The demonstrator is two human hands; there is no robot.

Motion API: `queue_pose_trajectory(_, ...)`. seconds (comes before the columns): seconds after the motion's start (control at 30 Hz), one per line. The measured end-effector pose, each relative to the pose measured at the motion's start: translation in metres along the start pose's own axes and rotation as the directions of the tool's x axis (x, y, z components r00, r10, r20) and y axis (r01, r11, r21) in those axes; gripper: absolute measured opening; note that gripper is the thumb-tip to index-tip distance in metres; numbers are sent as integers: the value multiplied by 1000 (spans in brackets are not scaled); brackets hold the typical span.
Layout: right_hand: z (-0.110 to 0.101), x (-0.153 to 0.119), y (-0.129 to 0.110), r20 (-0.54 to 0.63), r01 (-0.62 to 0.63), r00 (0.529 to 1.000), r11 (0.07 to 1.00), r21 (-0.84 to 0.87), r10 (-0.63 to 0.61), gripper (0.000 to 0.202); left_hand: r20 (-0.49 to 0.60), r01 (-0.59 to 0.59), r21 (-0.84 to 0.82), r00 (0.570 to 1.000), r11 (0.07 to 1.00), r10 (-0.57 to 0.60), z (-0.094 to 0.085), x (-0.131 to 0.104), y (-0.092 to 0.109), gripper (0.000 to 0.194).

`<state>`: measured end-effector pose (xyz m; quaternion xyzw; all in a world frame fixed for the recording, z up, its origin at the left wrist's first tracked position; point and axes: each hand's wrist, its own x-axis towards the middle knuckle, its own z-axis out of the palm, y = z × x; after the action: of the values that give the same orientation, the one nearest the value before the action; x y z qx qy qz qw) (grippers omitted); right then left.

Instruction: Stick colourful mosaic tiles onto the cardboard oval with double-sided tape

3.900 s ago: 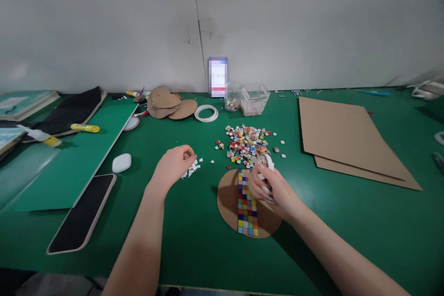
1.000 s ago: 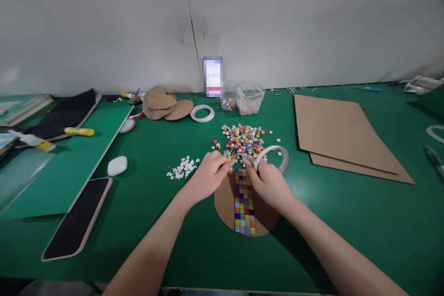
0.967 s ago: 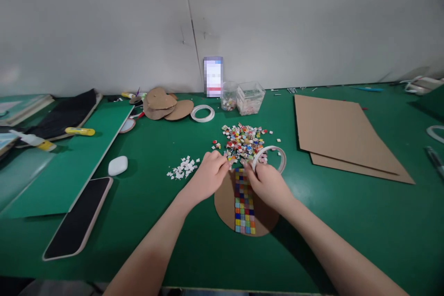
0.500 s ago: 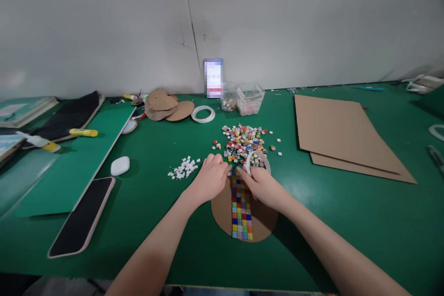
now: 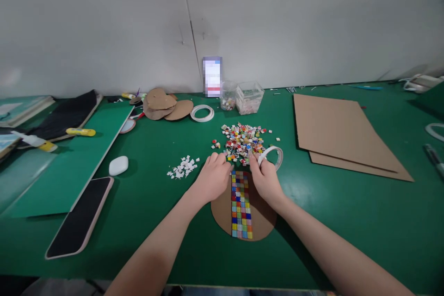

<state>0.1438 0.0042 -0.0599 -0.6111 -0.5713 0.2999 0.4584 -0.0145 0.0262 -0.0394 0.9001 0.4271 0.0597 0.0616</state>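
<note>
A round piece of cardboard lies near the front edge, with a band of coloured mosaic tiles running down its middle. My left hand rests at the disc's upper left, fingers curled together by the top of the band. Whatever its fingertips press or pinch is hidden. In my right hand is a white roll of tape, held at the disc's upper right beside the loose tiles. Just beyond both hands spreads a pile of loose mosaic tiles.
White paper scraps lie left of my left hand. A clear box, a clear cup, another tape roll and cardboard rounds stand behind. Cardboard sheets lie right; a phone and white case left.
My right hand has moved right and away from my left, carrying the tape roll with it. The top of the tile band is now uncovered. My left hand has barely moved.
</note>
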Motion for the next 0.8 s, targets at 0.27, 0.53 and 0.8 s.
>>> queue_pose_trajectory(0.27, 0, 0, -2, 45, 19, 999, 998, -68, -16, 32, 3, -1, 99, 1000, 995, 0, 0, 1, 4, 28)
queue_pose_trajectory(0.53, 2, 1, 2, 87, 51, 995, 988, -146, -38, 35, -42, 35, 83, 999, 996, -32, 4, 1, 4, 30)
queue_pose_trajectory(0.8, 2, 0, 0, 150, 97, 987, 965, -242, -62, 36, -20, 41, 97, 999, 994, -39, 4, 2, 5, 31)
